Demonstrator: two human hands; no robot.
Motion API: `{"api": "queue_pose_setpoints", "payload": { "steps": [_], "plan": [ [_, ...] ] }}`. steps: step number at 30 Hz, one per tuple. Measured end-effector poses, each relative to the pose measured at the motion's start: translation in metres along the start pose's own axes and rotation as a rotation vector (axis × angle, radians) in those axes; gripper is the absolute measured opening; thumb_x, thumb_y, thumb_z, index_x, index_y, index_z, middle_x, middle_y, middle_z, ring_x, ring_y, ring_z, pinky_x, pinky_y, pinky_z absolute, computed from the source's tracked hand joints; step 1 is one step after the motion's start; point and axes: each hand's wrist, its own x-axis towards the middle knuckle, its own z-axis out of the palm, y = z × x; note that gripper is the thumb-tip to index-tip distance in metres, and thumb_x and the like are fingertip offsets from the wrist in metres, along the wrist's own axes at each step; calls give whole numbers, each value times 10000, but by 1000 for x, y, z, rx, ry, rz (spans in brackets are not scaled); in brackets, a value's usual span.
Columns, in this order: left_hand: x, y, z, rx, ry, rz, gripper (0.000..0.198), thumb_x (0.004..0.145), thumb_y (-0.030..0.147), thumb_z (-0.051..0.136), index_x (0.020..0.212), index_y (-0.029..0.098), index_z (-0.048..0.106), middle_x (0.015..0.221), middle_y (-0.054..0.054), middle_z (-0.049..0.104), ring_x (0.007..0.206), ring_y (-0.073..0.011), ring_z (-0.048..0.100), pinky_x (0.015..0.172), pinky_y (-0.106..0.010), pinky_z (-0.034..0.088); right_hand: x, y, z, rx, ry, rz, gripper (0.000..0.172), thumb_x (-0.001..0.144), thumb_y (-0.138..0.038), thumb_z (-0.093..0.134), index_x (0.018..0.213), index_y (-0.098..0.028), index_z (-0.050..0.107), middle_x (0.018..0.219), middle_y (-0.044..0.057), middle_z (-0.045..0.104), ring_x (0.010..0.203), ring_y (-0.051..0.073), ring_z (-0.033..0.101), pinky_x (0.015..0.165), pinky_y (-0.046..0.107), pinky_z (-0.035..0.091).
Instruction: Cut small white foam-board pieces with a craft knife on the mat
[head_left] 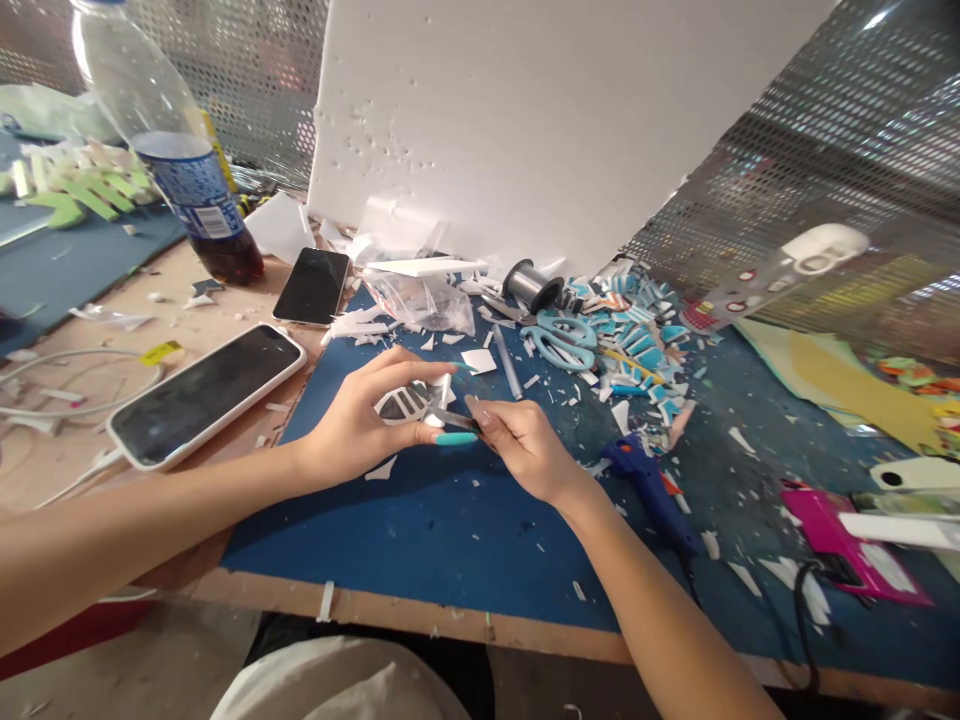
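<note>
Over the blue cutting mat, my left hand is curled with thumb and fingers around a small white foam-like piece with dark and white bars. My right hand is closed on a thin grey metal blade, its handle hidden in the fingers. The blade's tip reaches the white piece, between the left thumb and fingers; whether it cuts into it I cannot tell. Just beyond the hands lie a small white square and a slim grey-blue stick.
Behind the hands are light-blue scissors, a dark wire spool and piled blue-and-white scraps. A blue glue gun lies right, near a magenta device. Two phones and a cola bottle stand left. A white board rises behind.
</note>
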Motion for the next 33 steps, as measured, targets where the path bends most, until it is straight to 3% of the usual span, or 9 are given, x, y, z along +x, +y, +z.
{"api": "queue_pose_setpoints", "payload": {
  "steps": [7, 33],
  "plan": [
    [-1, -1, 1, 28, -27, 25, 487, 758, 416, 670, 1204, 241, 588, 888, -42, 564, 818, -157, 540, 770, -304, 483, 0, -3, -2, -5, -81, 40, 426, 958, -412, 319, 600, -191, 387, 531, -45, 317, 471, 84, 318, 499, 250, 235],
    [-4, -5, 2, -130, -37, -5, 471, 733, 404, 703, 1183, 295, 613, 886, -49, 609, 818, -175, 560, 797, -344, 488, 1, 0, 2, 124, -70, 9, 424, 953, -422, 329, 593, -197, 333, 525, -58, 275, 462, 75, 283, 477, 237, 233]
  ]
}}
